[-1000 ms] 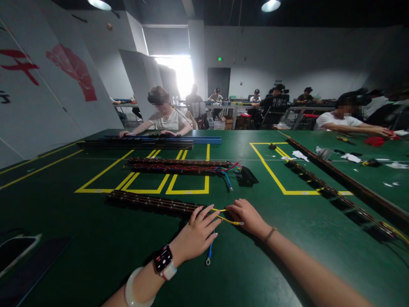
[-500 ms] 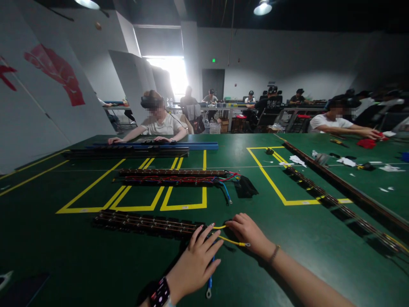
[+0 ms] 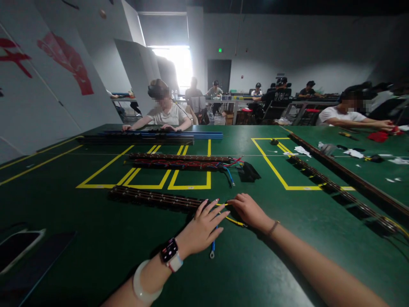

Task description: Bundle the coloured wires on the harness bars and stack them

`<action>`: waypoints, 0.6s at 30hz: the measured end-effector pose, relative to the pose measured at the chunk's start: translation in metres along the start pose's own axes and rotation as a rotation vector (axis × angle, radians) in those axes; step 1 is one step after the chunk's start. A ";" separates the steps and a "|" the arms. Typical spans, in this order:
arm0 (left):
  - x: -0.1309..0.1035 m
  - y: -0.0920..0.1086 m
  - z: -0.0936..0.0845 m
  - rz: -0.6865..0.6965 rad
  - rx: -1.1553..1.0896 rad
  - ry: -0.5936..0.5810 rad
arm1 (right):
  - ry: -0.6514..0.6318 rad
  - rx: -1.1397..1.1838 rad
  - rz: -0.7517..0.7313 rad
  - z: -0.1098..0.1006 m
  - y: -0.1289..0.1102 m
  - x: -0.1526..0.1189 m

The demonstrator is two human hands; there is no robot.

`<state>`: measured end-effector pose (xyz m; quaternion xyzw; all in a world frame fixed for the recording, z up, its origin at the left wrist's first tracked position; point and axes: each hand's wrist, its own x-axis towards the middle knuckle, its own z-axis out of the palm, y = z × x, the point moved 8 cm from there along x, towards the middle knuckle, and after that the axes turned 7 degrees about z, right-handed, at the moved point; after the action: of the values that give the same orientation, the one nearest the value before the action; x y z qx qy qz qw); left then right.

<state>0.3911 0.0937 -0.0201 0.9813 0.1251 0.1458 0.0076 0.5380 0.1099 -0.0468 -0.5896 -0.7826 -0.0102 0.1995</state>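
A long dark assembly with thin metal rods lies on the green table. My left hand, fingers spread, rests over its right end. Yellow cables come out from under that hand, and a blue cable with a ring terminal points toward me. My right hand has its fingers pinched on one yellow cable, just right of my left hand. Behind them lies a second assembly with red and blue wires and a black piece at its right end.
Two long assemblies run diagonally on the right, near white scraps. At the far side, a person touches dark parts by a blue rail. Another person handles red material. A dark flat device lies at the left.
The view has shifted, so the table and hands appear higher and more of my left forearm shows. My left hand stays spread over the assembly's end; my right hand still pinches the cable.
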 end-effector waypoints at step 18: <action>-0.019 -0.025 0.034 -0.641 -0.733 -0.185 | -0.232 0.109 0.130 0.005 -0.025 0.001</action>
<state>0.3775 0.1141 -0.0593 0.8351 0.3598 0.0827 0.4078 0.5134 0.1043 -0.0455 -0.6244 -0.7601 0.1136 0.1398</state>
